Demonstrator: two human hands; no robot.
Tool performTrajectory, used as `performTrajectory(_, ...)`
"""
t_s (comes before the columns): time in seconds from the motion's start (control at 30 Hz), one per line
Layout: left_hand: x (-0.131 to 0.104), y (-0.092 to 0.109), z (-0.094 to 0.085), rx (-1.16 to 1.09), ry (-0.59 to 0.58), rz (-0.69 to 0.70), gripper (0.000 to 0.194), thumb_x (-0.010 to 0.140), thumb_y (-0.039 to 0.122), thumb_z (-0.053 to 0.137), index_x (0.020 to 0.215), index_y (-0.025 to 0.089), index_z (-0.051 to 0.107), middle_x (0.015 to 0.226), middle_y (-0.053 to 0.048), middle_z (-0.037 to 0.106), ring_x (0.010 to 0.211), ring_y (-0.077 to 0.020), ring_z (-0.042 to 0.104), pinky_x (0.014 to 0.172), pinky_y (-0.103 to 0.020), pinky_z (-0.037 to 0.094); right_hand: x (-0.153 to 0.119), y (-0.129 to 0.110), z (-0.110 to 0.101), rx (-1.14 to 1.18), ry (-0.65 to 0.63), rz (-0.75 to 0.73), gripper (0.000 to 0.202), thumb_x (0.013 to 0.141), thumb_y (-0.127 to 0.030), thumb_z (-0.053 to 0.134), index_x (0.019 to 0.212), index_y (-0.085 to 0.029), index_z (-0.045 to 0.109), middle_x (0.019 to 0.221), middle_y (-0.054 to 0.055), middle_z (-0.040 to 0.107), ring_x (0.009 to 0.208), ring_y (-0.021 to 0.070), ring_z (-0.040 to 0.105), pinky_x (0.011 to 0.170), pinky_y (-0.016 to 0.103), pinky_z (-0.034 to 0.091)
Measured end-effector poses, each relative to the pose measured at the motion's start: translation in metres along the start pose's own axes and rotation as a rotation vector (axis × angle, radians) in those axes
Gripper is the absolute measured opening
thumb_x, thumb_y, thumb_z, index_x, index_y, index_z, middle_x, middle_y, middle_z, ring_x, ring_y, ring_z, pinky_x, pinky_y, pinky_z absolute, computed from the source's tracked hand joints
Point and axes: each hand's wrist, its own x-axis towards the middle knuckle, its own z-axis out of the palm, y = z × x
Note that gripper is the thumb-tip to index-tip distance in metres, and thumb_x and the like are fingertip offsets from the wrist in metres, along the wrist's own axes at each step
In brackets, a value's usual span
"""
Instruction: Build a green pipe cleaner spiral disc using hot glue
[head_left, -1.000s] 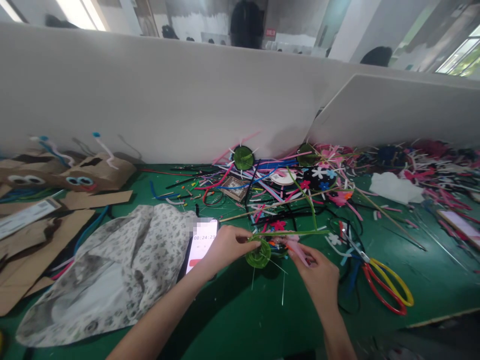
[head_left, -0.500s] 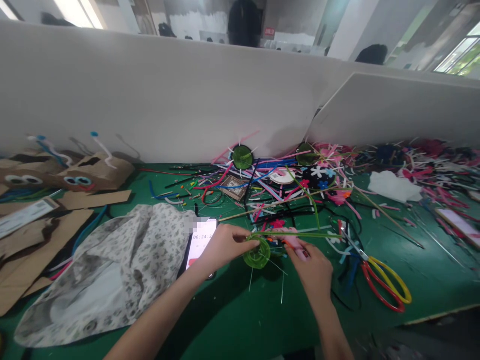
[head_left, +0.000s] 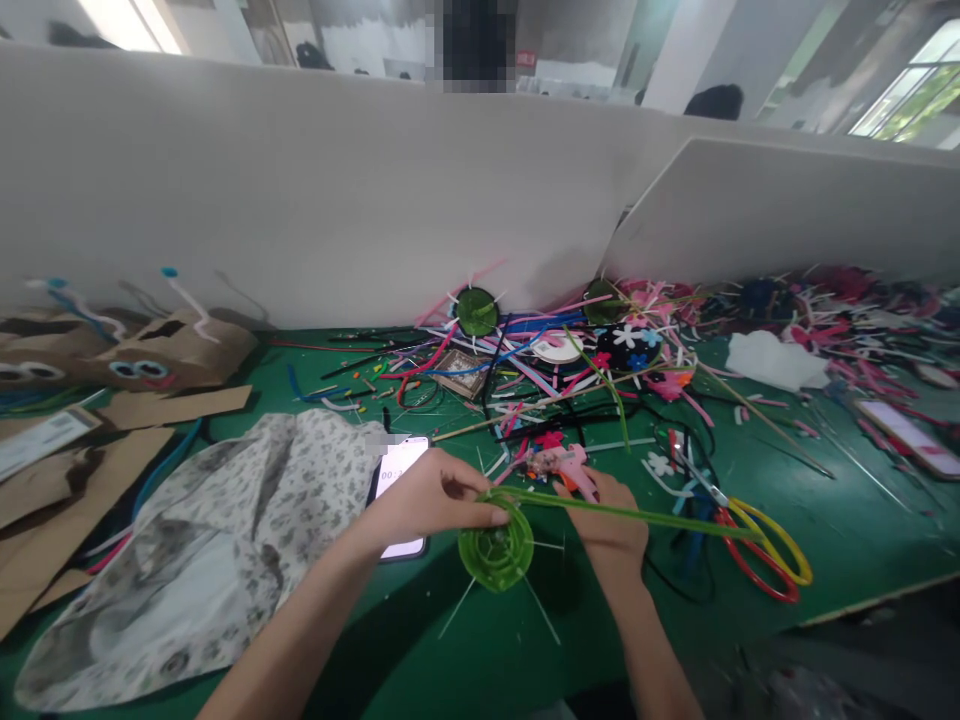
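Observation:
My left hand [head_left: 454,500] pinches the upper edge of a round green coil [head_left: 496,550], thumb in front. Thin pale spokes stick out of the coil on several sides. From its top a long green strip [head_left: 652,517] runs right, passing across my right hand and reaching the scissors. My right hand [head_left: 609,515] is wrapped round the handle of a pink glue gun [head_left: 566,467], whose nozzle end points left among loose scraps. The gun sits just above and right of the coil, apart from it.
Right of my hands lie scissors [head_left: 757,550] with red and yellow handles. A phone [head_left: 405,548] and a patterned cloth [head_left: 225,540] are on the left, near brown cardboard pieces [head_left: 112,480]. Piled coloured strips [head_left: 555,360] line the white partition [head_left: 337,200].
The green coil has come lower and tilted to show more of its face and spokes. Its strip now slants down to the right. The glue gun stays in my right hand.

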Motion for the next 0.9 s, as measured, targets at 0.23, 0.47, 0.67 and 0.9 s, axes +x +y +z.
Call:
performTrajectory(0.23,-0.015,0.016,-0.011,0.047,-0.065,-0.025,0.029,0.072,0.04,0.076,0.075,0.011,0.077,0.05,0.003,0.046,0.05,-0.007,0.031,0.045,-0.02,0.022,-0.003,-0.013,-0.03,0.274,-0.038,-0.117,0.057,0.076,-0.053,0.068,0.119,-0.017,0.059,0.117,0.014,0.064,0.11,0.0298,0.056,0.091,0.043,0.048)
performTrajectory(0.47,-0.012,0.014,-0.01,0.072,-0.077,-0.03,0.028,0.072,0.04,0.076,0.072,0.011,0.077,0.05,0.002,0.049,0.05,-0.0069,0.035,0.045,-0.019,0.025,-0.013,-0.061,-0.102,1.08,-0.288,-0.091,0.042,0.083,-0.031,0.068,0.123,-0.029,0.057,0.096,0.003,0.068,0.084,0.0179,0.066,0.077,0.032,0.056)
performTrajectory(0.67,-0.01,0.017,-0.006,-0.028,-0.108,-0.046,0.021,0.069,0.032,0.078,0.071,0.012,0.077,0.051,0.001,0.057,0.047,-0.0058,0.038,0.043,-0.016,0.028,0.002,-0.073,-0.099,1.025,-0.169,-0.08,0.009,0.084,-0.018,0.066,0.084,-0.025,0.071,0.085,0.001,0.072,0.084,0.0154,0.067,0.074,0.025,0.054)
performTrajectory(0.9,-0.006,0.013,-0.009,-0.116,-0.081,-0.059,0.015,0.066,0.026,0.079,0.071,0.012,0.078,0.052,-0.001,0.063,0.046,-0.0071,0.044,0.044,-0.016,0.035,-0.007,-0.072,-0.092,0.982,-0.157,-0.147,0.014,0.083,-0.012,0.066,0.086,-0.024,0.072,0.084,0.0,0.073,0.079,0.0131,0.068,0.073,0.022,0.055)
